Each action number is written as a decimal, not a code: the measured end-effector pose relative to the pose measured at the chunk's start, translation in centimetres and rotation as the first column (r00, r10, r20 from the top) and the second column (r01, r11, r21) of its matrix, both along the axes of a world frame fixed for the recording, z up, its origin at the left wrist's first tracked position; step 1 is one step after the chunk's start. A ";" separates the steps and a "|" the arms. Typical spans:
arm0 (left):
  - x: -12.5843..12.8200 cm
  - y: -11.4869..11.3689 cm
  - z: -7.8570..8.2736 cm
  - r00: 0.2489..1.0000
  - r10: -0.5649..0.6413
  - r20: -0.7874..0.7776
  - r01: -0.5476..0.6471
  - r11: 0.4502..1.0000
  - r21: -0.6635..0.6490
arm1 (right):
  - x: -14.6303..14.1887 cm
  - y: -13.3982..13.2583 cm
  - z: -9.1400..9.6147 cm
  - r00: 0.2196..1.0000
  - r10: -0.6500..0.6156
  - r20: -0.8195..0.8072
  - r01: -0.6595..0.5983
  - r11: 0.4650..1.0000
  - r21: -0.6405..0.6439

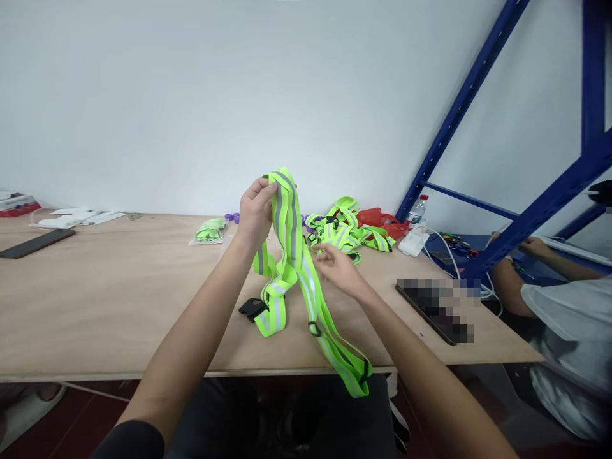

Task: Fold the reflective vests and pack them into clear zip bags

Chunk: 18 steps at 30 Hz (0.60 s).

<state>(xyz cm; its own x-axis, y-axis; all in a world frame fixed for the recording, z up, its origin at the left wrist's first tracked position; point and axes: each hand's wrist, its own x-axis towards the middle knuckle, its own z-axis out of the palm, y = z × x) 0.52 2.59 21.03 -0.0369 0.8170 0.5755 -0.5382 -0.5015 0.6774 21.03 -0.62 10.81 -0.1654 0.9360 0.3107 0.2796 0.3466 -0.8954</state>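
Observation:
My left hand (257,207) is raised above the table, pinching the folded top of a neon-yellow reflective strap harness (289,236) with grey stripes. Its bands hang down in loops, and a black side-release buckle (252,309) dangles at the lower left. A black slider (314,329) sits on the longer band, which droops over the table's front edge. My right hand (337,268) is just right of the hanging bands, fingers loosely bent and apart, with nothing visible in them. Behind it lies a heap of similar reflective straps (342,229).
A bagged strap (210,231), purple rolls (232,218), a red plastic bag (382,220), a bottle (418,210) and a white box (413,242) line the back of the wooden table (119,306). Phones lie left and right. Blue rack posts (459,95) and another person's arms (549,252) are at right.

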 end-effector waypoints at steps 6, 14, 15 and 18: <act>-0.9 1.6 0.2 0.989 0.145 -0.040 -0.146 0.989 -0.007 | 0.3 -7.2 -2.9 0.935 0.351 0.058 -0.312 0.887 -0.341; -0.9 3.2 -2.3 0.968 0.206 -0.141 -0.236 0.940 -0.247 | 2.1 -7.9 -2.5 0.928 0.364 -0.076 -0.342 0.756 -0.558; -1.0 3.4 -2.8 0.969 0.192 -0.154 -0.230 0.931 -0.283 | 2.4 -7.3 -2.7 0.951 0.308 -0.038 -0.276 0.784 -0.556; -1.2 3.5 -4.1 0.978 0.145 -0.152 -0.190 0.919 -0.345 | 3.7 -5.3 -3.4 0.971 0.112 0.213 0.001 0.883 -0.470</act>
<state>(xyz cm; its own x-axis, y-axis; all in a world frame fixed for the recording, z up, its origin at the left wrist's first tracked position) -0.71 6.04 16.91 -0.1395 0.9564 0.2564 -0.3700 -0.2905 0.8824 24.70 -5.89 7.43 -0.2346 0.9494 -0.2087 0.4875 -0.0709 -0.8703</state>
